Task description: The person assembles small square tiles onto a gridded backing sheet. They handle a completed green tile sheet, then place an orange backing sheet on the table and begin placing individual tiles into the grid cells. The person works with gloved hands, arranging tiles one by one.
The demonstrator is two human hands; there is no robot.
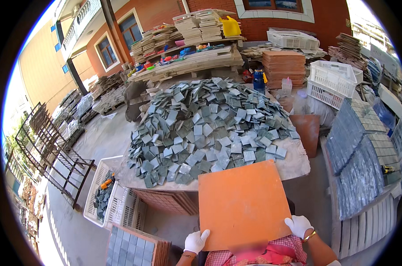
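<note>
In the head view, an orange square board (243, 204) sits at the lower centre of the frame, its far edge overlapping the near edge of a pale worktable (294, 165). The left hand (196, 242), in a white glove, grips the board's lower left edge with the thumb on top; the right hand (299, 226), also gloved in white, is closed on its lower right edge, a gold-coloured band (310, 236) at the wrist. How the fingers sit beneath the board cannot be told. Across the middle of the frame, a heap of grey-green square tiles (209, 128) covers most of the worktable. At the lower left stand a white plastic crate (91, 208) with dark pieces inside and, nearer the bottom edge, a stack of boards (163, 252) topped with tiles in rows. On the right of the frame, tiles are piled in tall blocks (358, 150) on a pallet (365, 226)
</note>
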